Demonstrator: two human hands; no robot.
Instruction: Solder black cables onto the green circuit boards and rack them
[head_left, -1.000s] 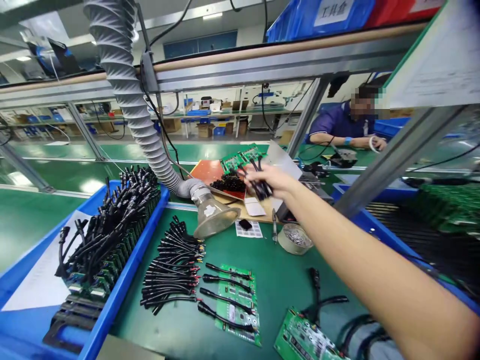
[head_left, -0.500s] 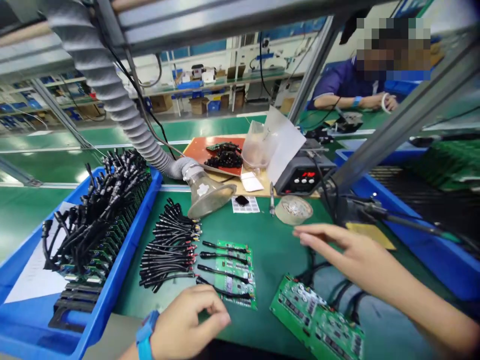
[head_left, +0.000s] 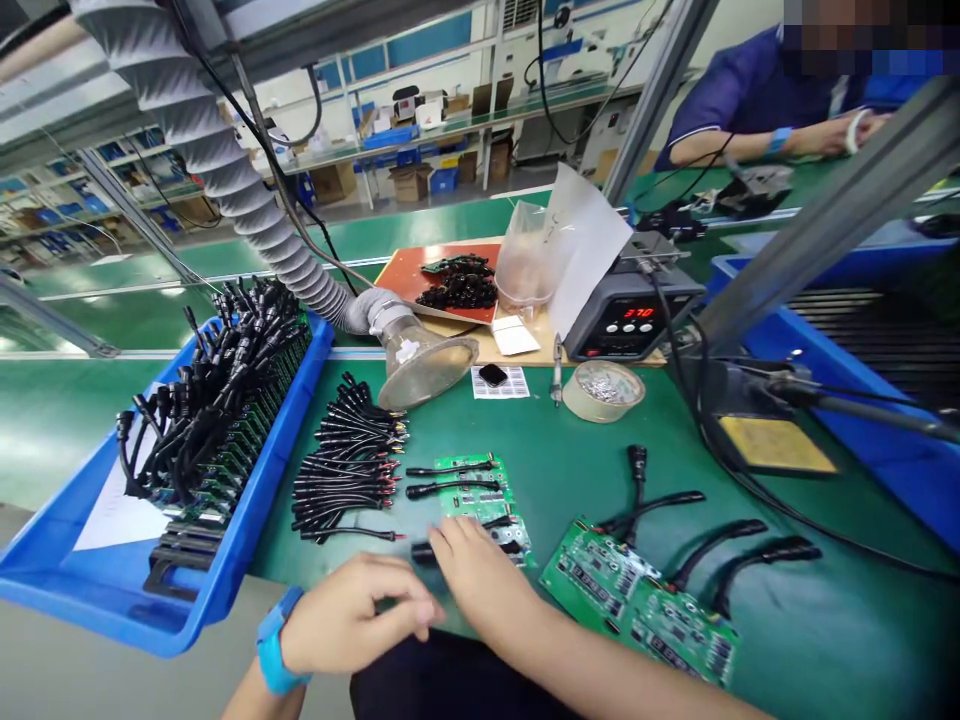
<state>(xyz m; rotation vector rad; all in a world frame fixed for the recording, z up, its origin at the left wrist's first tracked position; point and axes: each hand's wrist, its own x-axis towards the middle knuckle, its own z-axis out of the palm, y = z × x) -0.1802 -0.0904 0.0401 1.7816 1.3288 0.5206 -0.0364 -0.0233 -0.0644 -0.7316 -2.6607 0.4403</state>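
My left hand (head_left: 360,612), with a blue watch on its wrist, hovers by the near table edge. Its fingers curl toward the thumb, and nothing shows between them. My right hand (head_left: 484,580) reaches across with stretched fingers over the lower left part of a green circuit board (head_left: 469,497). It covers part of the lower black cables; a black connector (head_left: 423,552) pokes out beside its fingertips. Two more black cables (head_left: 457,488) lie across the board's upper part. On the right lies a green board panel (head_left: 600,570) with black cables extending from its far edge.
A bundle of black cables (head_left: 345,485) lies left of the board. A blue bin (head_left: 300,375) holds boards with cables. Behind stand a fume hose hood (head_left: 427,365), a soldering station (head_left: 634,318) and a tape roll (head_left: 604,392). A co-worker's arm (head_left: 735,145) shows at upper right.
My right hand has moved left and nearer, from above the right panel to the cabled board. My left hand has shifted slightly left. The view has turned a little. One cable now lies apart below the bundle.
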